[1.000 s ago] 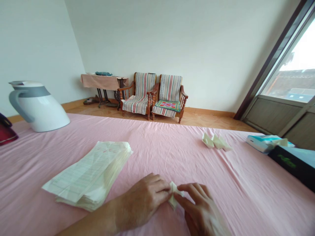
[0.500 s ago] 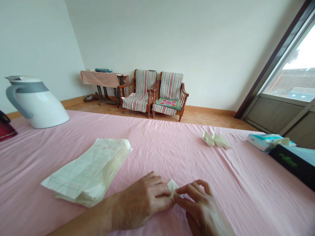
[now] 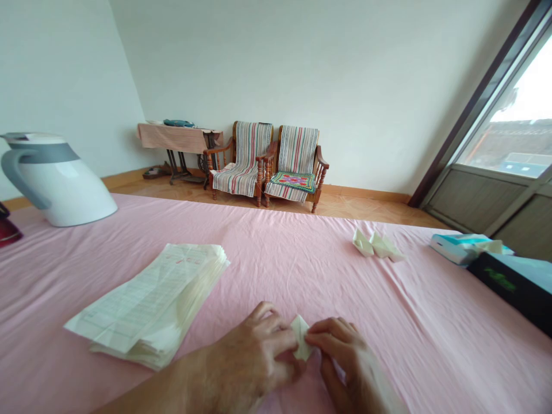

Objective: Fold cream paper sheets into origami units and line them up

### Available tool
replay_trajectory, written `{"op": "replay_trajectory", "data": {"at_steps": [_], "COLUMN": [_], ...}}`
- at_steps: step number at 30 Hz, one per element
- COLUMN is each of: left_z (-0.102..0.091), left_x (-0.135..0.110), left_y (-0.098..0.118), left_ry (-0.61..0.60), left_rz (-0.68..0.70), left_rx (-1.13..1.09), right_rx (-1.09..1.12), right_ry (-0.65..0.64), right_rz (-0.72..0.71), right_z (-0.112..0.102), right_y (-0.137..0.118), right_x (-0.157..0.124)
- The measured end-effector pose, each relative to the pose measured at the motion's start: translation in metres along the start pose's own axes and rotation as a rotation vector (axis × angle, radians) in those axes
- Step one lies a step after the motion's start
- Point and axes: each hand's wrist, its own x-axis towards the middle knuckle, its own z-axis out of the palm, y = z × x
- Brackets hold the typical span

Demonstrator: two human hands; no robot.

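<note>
A small folded piece of white paper [image 3: 301, 340] sits between both hands at the near edge of the pink tablecloth [image 3: 302, 270]. My left hand [image 3: 250, 362] pinches its left side with curled fingers. My right hand [image 3: 349, 368] pinches its right side, fingers pressed together. Most of the paper is hidden by the fingers. A thick stack of printed paper sheets [image 3: 150, 302] lies to the left of my left hand.
Two or three folded paper boats [image 3: 377, 245] rest at the far right of the cloth. A white jug with a grey handle [image 3: 56, 178] stands far left. A tissue box [image 3: 466, 247] and a dark box [image 3: 513, 287] lie at the right edge. Two striped armchairs [image 3: 269, 167] stand beyond.
Both hands have stayed on the small folded paper, shifting slightly towards me while the fingers closed tighter. The view has drifted a little to the right.
</note>
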Motion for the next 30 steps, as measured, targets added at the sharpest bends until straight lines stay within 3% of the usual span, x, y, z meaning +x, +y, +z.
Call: {"op": "replay_trajectory", "data": {"at_steps": [3, 6, 16, 24, 30], "left_z": [0.001, 0.002, -0.004, -0.006, -0.004], "left_x": [-0.001, -0.002, -0.001, -0.001, -0.005], "left_y": [0.002, 0.003, 0.005, 0.005, 0.009], "left_ry": [-0.008, -0.002, 0.066, 0.058, 0.06], "left_rz": [-0.024, -0.032, -0.012, -0.024, -0.063], "left_rx": [-0.007, -0.026, -0.118, -0.14, -0.134], "right_rx": [0.053, 0.012, -0.438, -0.395, -0.287], "right_ry": [0.013, -0.028, -0.06, -0.108, -0.078], "right_rz": [0.085, 0.082, -0.006, -0.031, 0.069], "right_z": [0.003, 0.004, 0.008, 0.007, 0.009], "right_y": [-0.001, -0.002, 0.002, 0.01, 0.014], "right_x": [0.002, 0.004, -0.003, 0.002, 0.001]}}
